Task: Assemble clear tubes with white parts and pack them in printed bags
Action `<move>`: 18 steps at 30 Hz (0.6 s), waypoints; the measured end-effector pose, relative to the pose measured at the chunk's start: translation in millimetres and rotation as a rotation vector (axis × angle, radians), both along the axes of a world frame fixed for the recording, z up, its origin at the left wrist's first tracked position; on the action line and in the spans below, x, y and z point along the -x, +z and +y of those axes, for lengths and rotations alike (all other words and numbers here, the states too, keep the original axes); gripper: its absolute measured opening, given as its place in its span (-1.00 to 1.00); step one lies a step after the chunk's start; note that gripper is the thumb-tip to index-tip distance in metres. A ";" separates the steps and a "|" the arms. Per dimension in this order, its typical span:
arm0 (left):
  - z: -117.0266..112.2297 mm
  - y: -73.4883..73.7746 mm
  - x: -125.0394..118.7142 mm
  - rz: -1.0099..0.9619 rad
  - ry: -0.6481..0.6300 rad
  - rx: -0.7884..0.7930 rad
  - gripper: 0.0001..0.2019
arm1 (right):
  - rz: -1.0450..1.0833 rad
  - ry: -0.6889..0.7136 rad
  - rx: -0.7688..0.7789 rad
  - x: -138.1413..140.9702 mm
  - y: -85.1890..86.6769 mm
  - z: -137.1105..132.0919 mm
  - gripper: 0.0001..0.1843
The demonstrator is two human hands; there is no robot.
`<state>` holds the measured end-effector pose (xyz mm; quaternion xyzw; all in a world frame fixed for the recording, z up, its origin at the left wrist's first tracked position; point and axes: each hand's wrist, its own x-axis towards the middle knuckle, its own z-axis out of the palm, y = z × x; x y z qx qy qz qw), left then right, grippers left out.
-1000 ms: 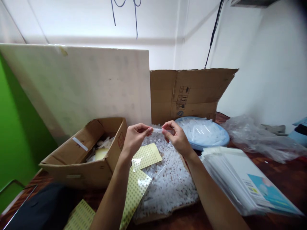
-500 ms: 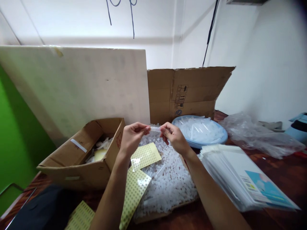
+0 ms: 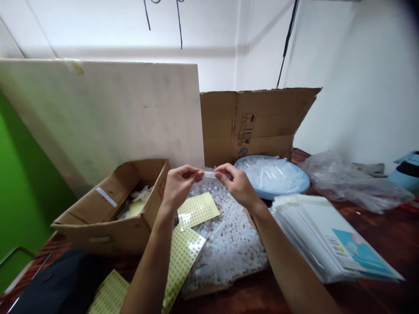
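Observation:
Both hands are raised over a pile of small white plastic pieces [image 3: 229, 248]. My left hand [image 3: 178, 187] and my right hand [image 3: 237, 185] each pinch one end of a small clear plastic tube [image 3: 209, 174] held level between them. Below the hands lie yellow dotted sticker sheets [image 3: 198, 210], one more sheet [image 3: 183, 261] partly under my left forearm. The fingers of both hands are closed on the tube's ends.
An open cardboard box [image 3: 111, 213] with scraps stands at the left. A blue basin [image 3: 271, 176] of white pieces sits behind the right hand, a stack of plastic-wrapped sheets [image 3: 327, 237] at the right, crumpled clear plastic [image 3: 353, 183] beyond. A board and a cardboard flap [image 3: 255, 124] stand at the back.
Both hands have drifted slightly left and up with the tube still pinched between them. The view has shifted a little.

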<state>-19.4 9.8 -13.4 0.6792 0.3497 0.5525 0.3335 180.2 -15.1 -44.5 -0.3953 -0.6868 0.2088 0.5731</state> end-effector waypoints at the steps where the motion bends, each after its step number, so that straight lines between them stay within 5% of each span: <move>1: 0.4 -0.2 -0.2 -0.011 0.013 0.004 -0.86 | -0.024 -0.021 -0.054 0.1 0.6 -0.1 -0.82; 10: 0.0 -14.8 -31.0 -0.389 -0.152 0.004 -0.65 | -0.021 -0.201 -0.287 15.5 0.8 -7.3 -0.86; 18: -6.5 -10.1 -29.2 -0.298 -0.179 -0.086 -0.65 | 0.226 0.138 0.091 15.0 8.3 -13.5 -0.62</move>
